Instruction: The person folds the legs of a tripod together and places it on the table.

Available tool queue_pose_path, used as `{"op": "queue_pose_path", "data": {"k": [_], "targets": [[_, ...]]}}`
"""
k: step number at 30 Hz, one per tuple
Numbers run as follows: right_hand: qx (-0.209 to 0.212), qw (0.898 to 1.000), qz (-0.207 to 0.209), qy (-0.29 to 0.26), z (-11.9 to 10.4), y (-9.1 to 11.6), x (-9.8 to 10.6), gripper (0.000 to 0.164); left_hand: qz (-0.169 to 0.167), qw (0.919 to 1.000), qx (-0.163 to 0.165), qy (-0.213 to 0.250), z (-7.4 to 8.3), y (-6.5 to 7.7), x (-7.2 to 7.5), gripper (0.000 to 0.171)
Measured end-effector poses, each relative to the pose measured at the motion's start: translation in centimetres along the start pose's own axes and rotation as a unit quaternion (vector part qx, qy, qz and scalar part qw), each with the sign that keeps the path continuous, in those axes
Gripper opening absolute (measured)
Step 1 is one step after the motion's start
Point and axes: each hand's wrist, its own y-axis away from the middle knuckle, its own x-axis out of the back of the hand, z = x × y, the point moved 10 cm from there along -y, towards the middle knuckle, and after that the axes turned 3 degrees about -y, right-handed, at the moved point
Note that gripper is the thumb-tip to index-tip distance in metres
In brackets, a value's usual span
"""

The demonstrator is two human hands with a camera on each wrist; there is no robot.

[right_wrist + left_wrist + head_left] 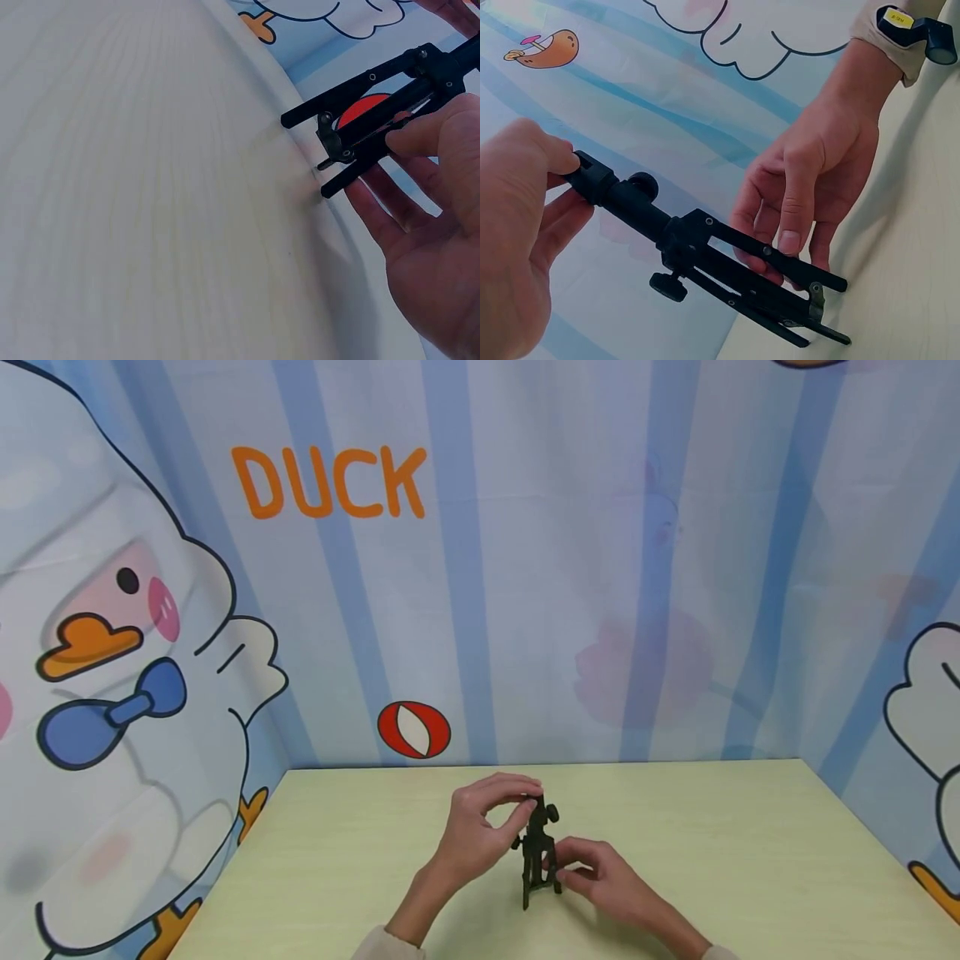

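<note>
A small black tripod (537,852) stands upright between the two hands, its legs pointing down and only slightly spread. At its top, my left hand (467,837) pinches the head between thumb and fingers. Lower down, my right hand (611,883) holds one leg, with the thumb on one side and the fingers behind it. Knobs (667,286) stick out from the tripod's column in the left wrist view. Short metal braces join the legs near their lower ends, and the leg tips (289,120) are seen close over the table in the right wrist view.
The pale wood-grain table (360,843) extends around the hands to a back edge. Behind it hangs a blue-striped cloth (540,568) printed with ducks and the word DUCK. A small device with a yellow label (898,18) is strapped to the right wrist.
</note>
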Motion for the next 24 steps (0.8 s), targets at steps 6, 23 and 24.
{"op": "queue_pose_path", "data": {"k": [6,23,24], "targets": [[0.007,1.000,-0.023,-0.006,-0.1,0.1,-0.3,0.014,-0.008,1.0000,0.003,0.005,-0.2,0.1,-0.2,0.019],[0.018,0.998,-0.059,-0.013,-0.1,0.2,-1.0,0.013,-0.003,0.9983,0.028,0.052,-0.7,0.0,-0.5,0.021],[0.021,0.998,-0.056,-0.014,-0.1,0.2,-1.0,0.013,0.001,0.9980,0.034,0.054,-0.9,0.0,-0.5,0.019]]}}
